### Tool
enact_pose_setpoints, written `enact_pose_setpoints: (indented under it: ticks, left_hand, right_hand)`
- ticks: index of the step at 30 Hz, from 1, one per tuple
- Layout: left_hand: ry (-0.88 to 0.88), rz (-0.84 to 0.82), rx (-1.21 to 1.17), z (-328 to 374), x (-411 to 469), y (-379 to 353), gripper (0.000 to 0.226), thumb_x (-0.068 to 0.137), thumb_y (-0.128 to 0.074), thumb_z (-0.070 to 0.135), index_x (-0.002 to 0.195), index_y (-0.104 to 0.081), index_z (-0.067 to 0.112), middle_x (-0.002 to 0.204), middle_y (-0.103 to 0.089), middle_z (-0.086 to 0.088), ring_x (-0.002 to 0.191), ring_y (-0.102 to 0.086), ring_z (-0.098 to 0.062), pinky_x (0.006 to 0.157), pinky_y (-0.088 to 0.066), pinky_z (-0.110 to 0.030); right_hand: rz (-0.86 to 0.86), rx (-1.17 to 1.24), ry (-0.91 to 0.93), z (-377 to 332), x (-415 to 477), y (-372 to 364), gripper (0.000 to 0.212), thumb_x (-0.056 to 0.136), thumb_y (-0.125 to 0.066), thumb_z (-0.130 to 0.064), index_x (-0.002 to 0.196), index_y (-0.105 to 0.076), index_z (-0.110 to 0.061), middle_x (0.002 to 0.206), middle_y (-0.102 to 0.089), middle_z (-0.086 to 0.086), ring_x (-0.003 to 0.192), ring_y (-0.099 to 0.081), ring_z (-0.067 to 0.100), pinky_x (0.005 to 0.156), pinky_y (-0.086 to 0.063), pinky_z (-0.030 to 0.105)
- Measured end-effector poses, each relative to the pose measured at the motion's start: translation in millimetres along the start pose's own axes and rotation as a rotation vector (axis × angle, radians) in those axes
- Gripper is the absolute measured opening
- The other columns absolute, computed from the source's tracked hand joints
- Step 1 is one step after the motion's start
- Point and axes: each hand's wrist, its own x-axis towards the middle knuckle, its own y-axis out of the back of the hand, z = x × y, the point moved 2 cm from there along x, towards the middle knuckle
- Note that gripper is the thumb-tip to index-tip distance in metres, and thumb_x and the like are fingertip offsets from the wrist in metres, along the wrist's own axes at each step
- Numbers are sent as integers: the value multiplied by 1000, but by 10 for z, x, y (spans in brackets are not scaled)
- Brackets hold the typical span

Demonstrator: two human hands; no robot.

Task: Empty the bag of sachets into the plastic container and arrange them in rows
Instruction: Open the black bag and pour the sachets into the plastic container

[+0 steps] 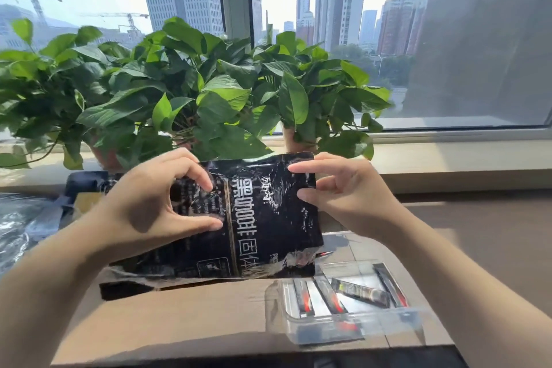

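On the left hand [149,203] the fingers [206,184] curl in a C, thumb and forefinger tips pressed on the face of the black bag [268,218], gripping it. The right hand [352,197] has its fingers spread, tips at the bag's far right corner; whether they pinch it I cannot tell. The bag hangs over the cardboard top [179,317]. By its right edge sits the plastic container [388,326], holding a few loose sachets [361,293]. Emptying looks begun; arranging in rows remains.
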Motion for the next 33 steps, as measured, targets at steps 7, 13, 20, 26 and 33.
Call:
enact_pose_setpoints:
  ticks: [7,13,20,26,33]
  left_hand:
    - [55,-166,-93,95,322,-467,46,62,-88,49,93,-64,26,95,-65,9,90,-64,-16,81,-52,-46]
    - [105,-209,-128,40,358,-600,51,59,-79,66,92,-63,31,95,-66,10,88,-64,-20,79,-53,-47]
    - [183,-209,-82,-63,278,-677,48,60,-79,68,92,-60,38,97,-63,19,96,-61,-6,85,-51,-40]
    - [208,-161,-94,-199,-4,-631,40,65,-82,60,94,-64,40,119,-58,28,118,-56,-2,98,-45,-25]
    - [680,50,-385,-669,-801,-695,51,59,-91,55,103,-75,36,153,-36,24,135,-37,12,109,-34,-37]
  right_hand:
    - [122,71,-191,467,-360,21,32,90,-65,-9,110,-69,-33,106,-68,23,79,-59,57,69,-52,70]
    - [40,23,-248,567,-358,126,17,81,-76,-34,98,-74,-33,100,-74,-6,72,-58,33,73,-53,42]
    - [-11,95,-273,562,-274,38,23,84,-77,-14,100,-76,-31,105,-72,-27,83,-64,-15,79,-42,3]
    - [30,96,-209,589,-261,-67,24,85,-75,-7,92,-75,-30,108,-72,-22,109,-60,-8,90,-36,-1]
    - [29,70,-183,626,-260,-86,26,85,-75,-4,84,-71,-30,100,-72,-20,101,-60,-9,85,-35,-1]
